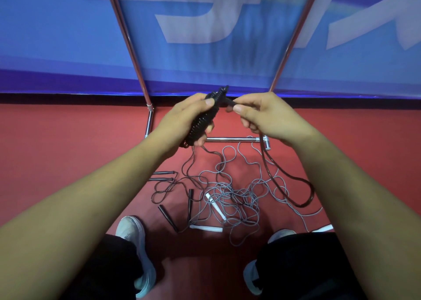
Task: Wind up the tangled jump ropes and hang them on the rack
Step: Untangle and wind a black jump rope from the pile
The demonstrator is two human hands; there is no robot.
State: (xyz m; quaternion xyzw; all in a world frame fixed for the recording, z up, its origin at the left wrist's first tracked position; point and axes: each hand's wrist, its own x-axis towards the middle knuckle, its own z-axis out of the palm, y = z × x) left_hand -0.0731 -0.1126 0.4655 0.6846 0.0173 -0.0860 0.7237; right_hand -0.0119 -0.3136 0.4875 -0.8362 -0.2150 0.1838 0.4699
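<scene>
We're gripping the black coil (pixel 204 120) in our left hand (pixel 182 117), right hand (pixel 268 115) pinching its tail (pixel 230 103). We're aiming for taut, adjacent turns.

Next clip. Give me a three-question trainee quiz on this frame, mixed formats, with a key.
1. True or false: the left hand grips a wound bundle of black rope.
2. The handles lying in the grey rope tangle are: A) black B) white C) red.
3. Fill in: the loose black strand that hangs in a loop is pinched by the ___ hand.

Key: 1 true. 2 B. 3 right: the right hand pinches it beside the bundle's top.
</scene>
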